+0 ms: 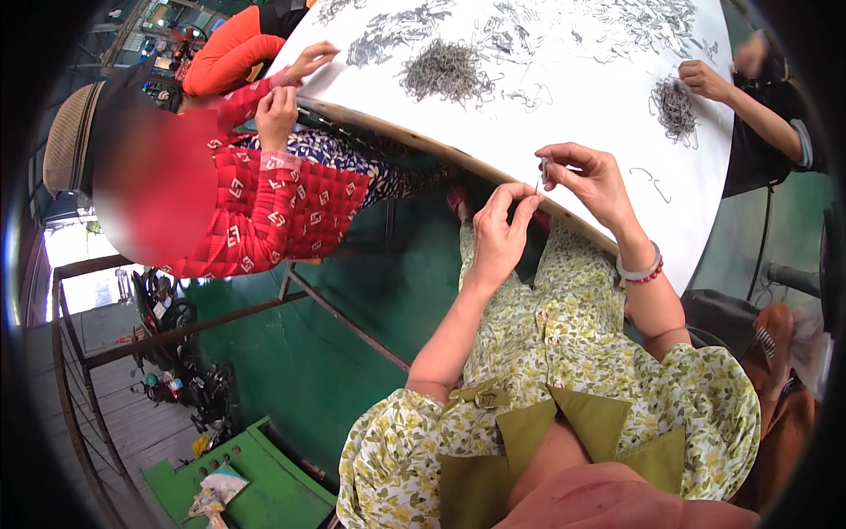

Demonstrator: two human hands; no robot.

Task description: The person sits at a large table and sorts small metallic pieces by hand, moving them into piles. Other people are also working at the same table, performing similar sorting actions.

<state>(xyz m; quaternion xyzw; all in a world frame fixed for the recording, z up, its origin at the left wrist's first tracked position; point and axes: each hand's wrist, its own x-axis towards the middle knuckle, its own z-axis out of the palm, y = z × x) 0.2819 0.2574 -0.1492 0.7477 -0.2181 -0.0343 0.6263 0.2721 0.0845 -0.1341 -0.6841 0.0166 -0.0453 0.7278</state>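
Close to the table's near edge, my two hands meet in front of my lap. My right hand (589, 181) pinches a small shiny metal piece (545, 173) between thumb and index finger. Just below and left of it, the fingertips of my left hand (500, 236) are pinched on the end of a thin metal wire (537, 186), which runs up towards that piece. Whether the two join is too small to tell. A few loose bent wire hooks (654, 182) lie on the white table (608, 106) to the right of my hands.
A tangled heap of grey wire hooks (445, 72) lies farther back, with many flat metal pieces (617, 31) spread beyond. At the right, a co-worker's hand (705, 81) is at a smaller wire heap (676, 110). Another person in a red patterned jacket (291, 198) sits at the left.
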